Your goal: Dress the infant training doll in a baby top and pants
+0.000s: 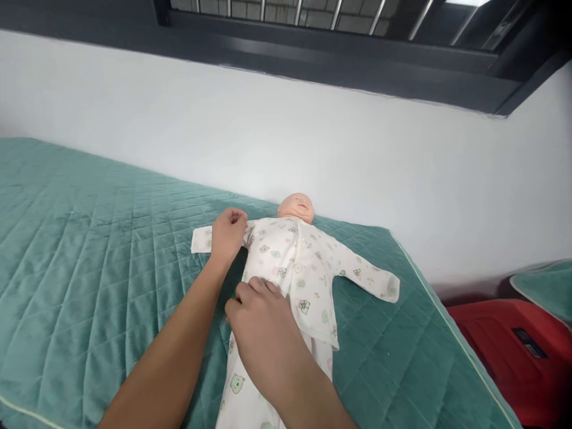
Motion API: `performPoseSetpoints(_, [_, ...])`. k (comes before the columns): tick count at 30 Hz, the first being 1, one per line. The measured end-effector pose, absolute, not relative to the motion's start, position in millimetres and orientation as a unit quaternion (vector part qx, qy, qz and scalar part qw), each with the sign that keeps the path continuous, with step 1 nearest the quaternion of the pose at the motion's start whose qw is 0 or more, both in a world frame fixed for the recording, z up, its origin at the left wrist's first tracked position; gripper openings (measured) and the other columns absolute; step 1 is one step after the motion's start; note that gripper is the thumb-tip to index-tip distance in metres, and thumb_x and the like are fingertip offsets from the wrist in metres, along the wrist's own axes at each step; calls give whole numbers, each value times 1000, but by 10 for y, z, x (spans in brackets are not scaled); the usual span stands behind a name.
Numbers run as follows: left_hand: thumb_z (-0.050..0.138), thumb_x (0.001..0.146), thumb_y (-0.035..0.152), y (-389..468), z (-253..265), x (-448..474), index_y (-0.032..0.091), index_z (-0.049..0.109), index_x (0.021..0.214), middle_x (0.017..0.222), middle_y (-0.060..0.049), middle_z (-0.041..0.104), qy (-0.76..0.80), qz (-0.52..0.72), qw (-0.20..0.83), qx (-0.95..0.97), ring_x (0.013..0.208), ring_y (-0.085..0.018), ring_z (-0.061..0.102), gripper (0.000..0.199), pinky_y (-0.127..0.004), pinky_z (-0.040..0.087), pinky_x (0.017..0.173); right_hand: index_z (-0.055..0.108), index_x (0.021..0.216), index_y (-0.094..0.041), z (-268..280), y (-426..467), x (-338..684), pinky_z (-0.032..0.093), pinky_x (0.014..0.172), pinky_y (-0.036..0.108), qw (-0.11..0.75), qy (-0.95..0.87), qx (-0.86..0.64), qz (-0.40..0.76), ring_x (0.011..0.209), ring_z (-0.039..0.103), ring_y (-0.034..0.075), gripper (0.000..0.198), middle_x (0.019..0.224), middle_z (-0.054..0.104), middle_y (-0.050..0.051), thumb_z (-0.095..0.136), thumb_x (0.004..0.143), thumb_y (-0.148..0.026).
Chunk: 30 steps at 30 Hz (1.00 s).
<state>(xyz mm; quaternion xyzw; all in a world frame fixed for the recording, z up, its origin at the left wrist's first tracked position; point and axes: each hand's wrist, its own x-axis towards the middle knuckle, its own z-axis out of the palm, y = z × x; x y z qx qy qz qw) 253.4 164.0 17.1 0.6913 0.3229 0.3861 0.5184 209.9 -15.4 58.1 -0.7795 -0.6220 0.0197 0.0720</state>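
Note:
A baby doll point(297, 206) lies on its back, dressed in a white long-sleeved baby shirt point(308, 262) with small animal prints. Matching white trousers point(238, 381) cover its legs. Both sleeves spread out sideways. Over the sleeve on the left, close to the doll's shoulder, my left hand point(227, 235) has its thumb and fingers drawn together; whether anything is between them I cannot make out. My right hand point(268, 336) rests lower on the doll, fingers curled at the left side of the shirt near its hem. Its fingertips are hidden beneath the hand.
A green quilted cover point(111, 274) lies under the doll, its pale-edged border running down the right. Behind rises a white wall point(250, 131) below a dark window frame point(313, 56) with metal bars. A red plastic chair point(504, 351) stands at the right.

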Motion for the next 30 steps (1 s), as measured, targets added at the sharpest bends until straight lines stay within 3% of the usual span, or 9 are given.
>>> performPoseSetpoints(15, [55, 79, 24, 1641, 166, 2526, 19, 65, 82, 77, -2, 70, 333, 376, 491, 712, 77, -18, 63, 12, -28, 45, 73, 61, 78, -17, 671, -250, 2104, 41, 73, 32, 94, -671, -735, 19, 80, 51, 20, 20, 78, 57, 5, 48, 92, -9])
performPoseSetpoints(20, [51, 83, 27, 1661, 77, 2562, 21, 65, 87, 87, -4, 71, 337, 372, 417, 758, 84, -22, 64, 15, -32, 46, 78, 61, 75, -18, 638, -252, 2138, 41, 72, 31, 82, -667, -740, 36, 78, 52, 19, 21, 77, 59, 4, 51, 91, -9])
performPoseSetpoints(25, [46, 86, 21, 1657, -92, 2495, 20, 65, 101, 107, -10, 69, 292, 375, 279, 835, 108, -28, 58, 24, -41, 44, 94, 64, 85, -19, 702, -301, 2162, 43, 75, 28, 154, -685, -703, 117, 80, 59, 15, 16, 83, 66, -1, 55, 96, -27])
performPoseSetpoints(30, [47, 87, 23, 1871, -281, 2075, 18, 66, 106, 112, -13, 66, 326, 345, 155, 867, 113, -32, 54, 28, -46, 42, 99, 69, 95, -23, 932, -475, 2339, 46, 81, 24, 316, -638, -660, 239, 88, 64, 12, 16, 96, 71, -2, 53, 97, -28])
